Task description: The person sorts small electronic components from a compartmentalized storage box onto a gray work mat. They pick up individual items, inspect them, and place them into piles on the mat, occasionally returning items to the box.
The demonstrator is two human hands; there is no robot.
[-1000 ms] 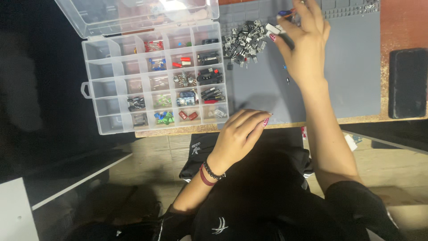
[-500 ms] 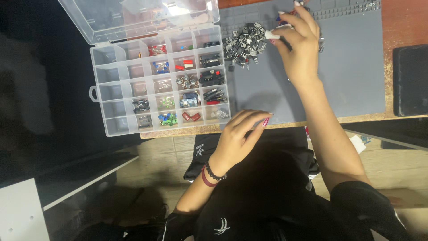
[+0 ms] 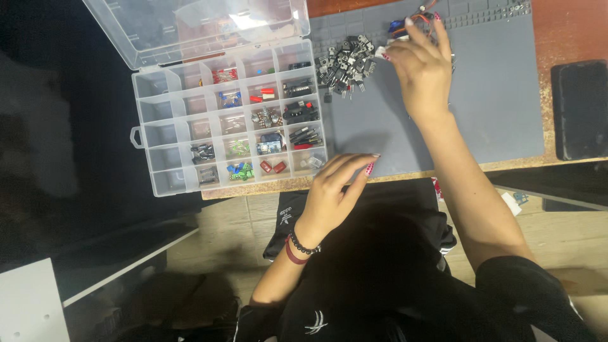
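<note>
Left of the right hand point(image 3: 423, 71), a clear compartment box point(image 3: 231, 123) lies open on the tabletop point(image 3: 557, 19), lid tipped back, its cells holding small electronic parts in black, red, blue and green. Just beside that hand's grip sits a heap of black components point(image 3: 343, 64) on the grey mat point(image 3: 500, 95). The right arm reaches far forward, fingers pinched on a small white part point(image 3: 382, 52) pointing leftward. The left hand point(image 3: 335, 190) rests loosely open at the mat's near edge, holding nothing.

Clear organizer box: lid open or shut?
Open. The organizer box has its clear lid swung back, compartments exposed with small parts inside.
</note>
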